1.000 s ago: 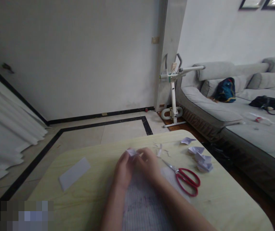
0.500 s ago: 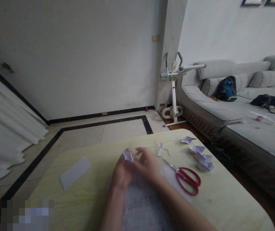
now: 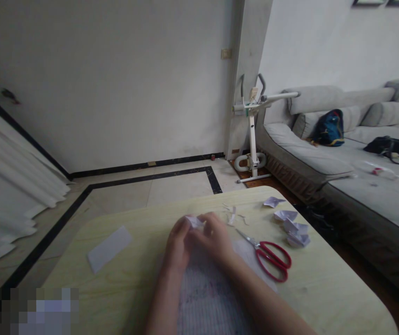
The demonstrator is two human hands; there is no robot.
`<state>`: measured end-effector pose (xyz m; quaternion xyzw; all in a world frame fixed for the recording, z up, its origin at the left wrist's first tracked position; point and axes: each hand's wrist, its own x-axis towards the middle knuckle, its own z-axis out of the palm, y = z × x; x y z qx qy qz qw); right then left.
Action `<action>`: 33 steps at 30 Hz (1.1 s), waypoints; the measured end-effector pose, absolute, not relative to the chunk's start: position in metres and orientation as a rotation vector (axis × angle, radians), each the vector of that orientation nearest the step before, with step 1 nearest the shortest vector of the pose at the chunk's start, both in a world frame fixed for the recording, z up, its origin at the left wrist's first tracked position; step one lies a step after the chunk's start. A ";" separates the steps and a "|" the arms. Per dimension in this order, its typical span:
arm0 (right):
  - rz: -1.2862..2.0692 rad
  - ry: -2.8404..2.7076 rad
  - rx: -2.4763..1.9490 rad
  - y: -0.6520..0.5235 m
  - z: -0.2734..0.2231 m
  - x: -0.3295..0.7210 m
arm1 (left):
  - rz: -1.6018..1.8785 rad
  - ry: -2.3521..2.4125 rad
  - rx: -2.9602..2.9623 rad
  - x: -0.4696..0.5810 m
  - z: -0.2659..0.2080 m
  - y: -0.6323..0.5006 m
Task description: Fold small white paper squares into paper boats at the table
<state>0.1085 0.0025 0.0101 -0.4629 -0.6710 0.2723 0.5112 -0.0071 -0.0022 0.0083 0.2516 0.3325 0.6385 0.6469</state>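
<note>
Between my two hands is a small piece of folded white paper (image 3: 195, 222), held just above the table. My left hand (image 3: 179, 239) grips its left side, the fingers bent around it. My right hand (image 3: 216, 235) pinches the right edge with thumb and fingers. Beneath my forearms lies a lined sheet with writing (image 3: 209, 298). Red-handled scissors (image 3: 274, 260) rest to the right, their blades pointing toward the paper scraps (image 3: 233, 216). Several folded paper pieces (image 3: 296, 226) sit near the table's right edge, with one more folded piece (image 3: 272, 202) farther back.
A flat white paper strip (image 3: 109, 249) lies on the left of the pale wooden table (image 3: 328, 284). Beyond the table stand a white exercise machine (image 3: 252, 135) and a grey sofa (image 3: 307, 151) bearing a blue backpack (image 3: 330, 128) and a black bag (image 3: 395, 148).
The folded paper has turned and shifted slightly right. My left fingers have come up around its left side, and my right fingers have closed in on it.
</note>
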 end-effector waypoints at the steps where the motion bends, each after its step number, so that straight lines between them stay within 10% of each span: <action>1: 0.662 -1.608 -1.111 0.003 0.011 0.109 | 1.455 0.758 0.596 -0.006 0.009 -0.002; 33: 1.075 -1.222 -1.199 0.011 0.020 0.111 | 1.556 1.183 0.797 0.000 -0.001 0.002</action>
